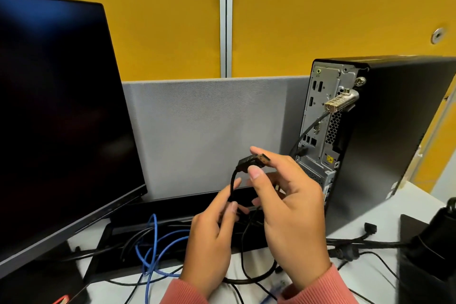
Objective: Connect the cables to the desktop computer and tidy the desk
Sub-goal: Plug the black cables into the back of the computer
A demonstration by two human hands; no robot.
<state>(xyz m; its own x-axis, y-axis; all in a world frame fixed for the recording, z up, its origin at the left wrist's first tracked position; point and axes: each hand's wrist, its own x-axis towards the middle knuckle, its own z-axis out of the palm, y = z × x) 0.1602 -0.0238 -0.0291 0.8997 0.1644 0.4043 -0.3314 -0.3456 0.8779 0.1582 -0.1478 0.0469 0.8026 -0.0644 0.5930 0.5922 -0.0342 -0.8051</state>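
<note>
My right hand (291,207) pinches a black cable plug (255,161) between thumb and forefinger, its metal end pointing right toward the desktop computer (385,131). My left hand (212,237) holds the same black cable (233,180) lower down, fingers curled on it. The computer stands upright at the right with its rear port panel (320,116) facing me. A silver cable lock (341,102) is fixed to that panel. The plug is in the air, left of the lower ports.
A dark monitor (61,118) fills the left. A blue network cable (153,247) and several black cables (256,279) lie tangled on the white desk (370,219). A black stand base (429,254) sits at the right. A grey partition (209,131) backs the desk.
</note>
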